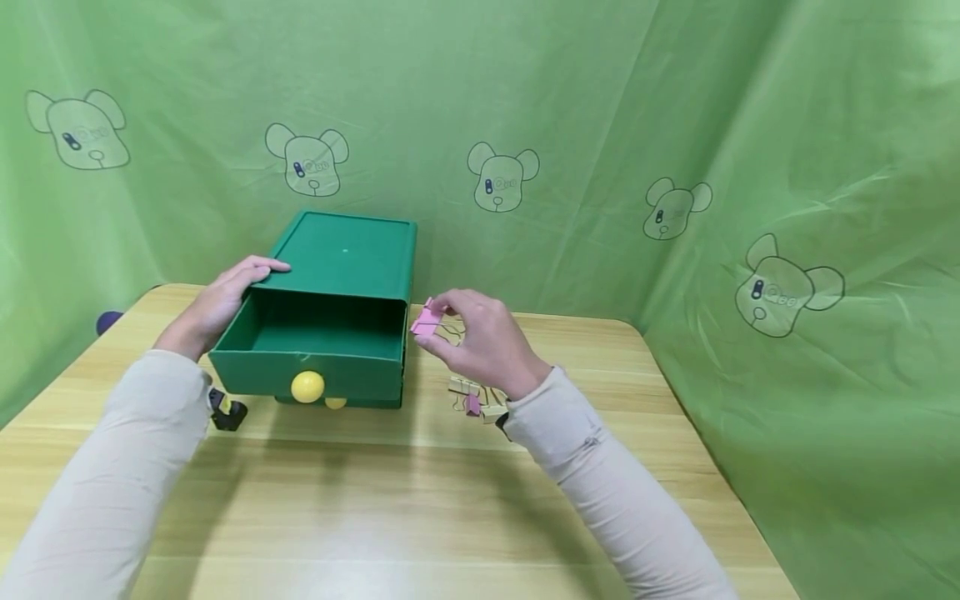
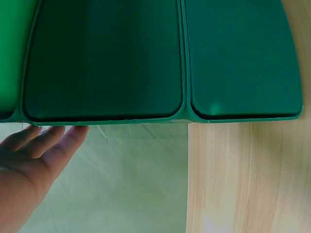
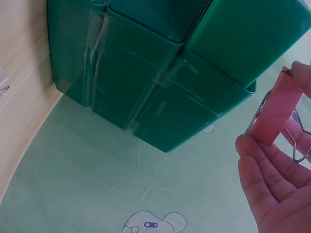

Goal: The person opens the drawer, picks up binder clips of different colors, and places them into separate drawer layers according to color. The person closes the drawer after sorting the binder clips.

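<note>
A green drawer cabinet (image 1: 345, 250) stands on the wooden table with its top drawer (image 1: 255, 379) pulled out; what shows of the drawer's inside is bare. My left hand (image 1: 225, 300) rests on the cabinet's upper left edge, fingers fairly straight; in the left wrist view its fingertips touch the cabinet's side. Just right of the cabinet, my right hand (image 1: 487, 337) pinches a pink binder clip (image 1: 427, 322) by its ends between thumb and fingers. The right wrist view shows that clip (image 3: 278, 109) close up, with its wire handles spread, apart from the cabinet.
Below my right hand, several binder clips (image 1: 465, 387), cream and pink, lie on the table (image 1: 337, 517). A yellow knob (image 1: 307, 387) sticks out from the drawer front. Green curtain (image 1: 585, 125) surrounds the table's back and sides. A purple round thing (image 1: 108, 322) shows at the left edge.
</note>
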Motion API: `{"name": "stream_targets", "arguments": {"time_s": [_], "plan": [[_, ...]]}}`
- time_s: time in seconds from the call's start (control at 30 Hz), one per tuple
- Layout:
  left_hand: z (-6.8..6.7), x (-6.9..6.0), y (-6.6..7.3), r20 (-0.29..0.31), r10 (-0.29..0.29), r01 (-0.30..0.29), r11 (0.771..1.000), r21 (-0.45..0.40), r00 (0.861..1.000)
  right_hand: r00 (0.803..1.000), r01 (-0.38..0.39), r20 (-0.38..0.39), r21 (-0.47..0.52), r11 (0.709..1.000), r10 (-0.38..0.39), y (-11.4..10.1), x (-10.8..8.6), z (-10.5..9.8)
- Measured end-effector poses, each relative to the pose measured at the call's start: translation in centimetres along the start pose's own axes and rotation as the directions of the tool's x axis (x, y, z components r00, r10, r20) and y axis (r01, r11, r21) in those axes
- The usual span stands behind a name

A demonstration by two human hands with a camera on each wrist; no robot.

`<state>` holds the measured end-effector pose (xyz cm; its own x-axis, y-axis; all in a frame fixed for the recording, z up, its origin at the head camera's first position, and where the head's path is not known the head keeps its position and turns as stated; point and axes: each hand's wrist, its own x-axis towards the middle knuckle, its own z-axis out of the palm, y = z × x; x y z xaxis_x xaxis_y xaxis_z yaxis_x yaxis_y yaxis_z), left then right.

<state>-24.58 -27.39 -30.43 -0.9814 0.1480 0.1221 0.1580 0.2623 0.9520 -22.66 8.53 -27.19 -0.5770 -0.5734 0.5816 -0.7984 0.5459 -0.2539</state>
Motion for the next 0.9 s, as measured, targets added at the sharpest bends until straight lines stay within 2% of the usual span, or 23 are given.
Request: {"name": "stream_targets", "arguments": {"time_s": [0.4,0.9], "plan": [[-0.1,0.0,-0.1,0.022,-0.022,0.022,1.000,0.003,1.000,1.000,0.005,0.029,0.002,1.000,-0.005,-1.1,0.8,0.4],[-0.1,0.0,0.0,0.022,-0.005,0.004,1.000,0.015,1.000,0.998,0.022,0.055,0.022,1.000,-0.023,-2.6,1.8,1.1]]}}
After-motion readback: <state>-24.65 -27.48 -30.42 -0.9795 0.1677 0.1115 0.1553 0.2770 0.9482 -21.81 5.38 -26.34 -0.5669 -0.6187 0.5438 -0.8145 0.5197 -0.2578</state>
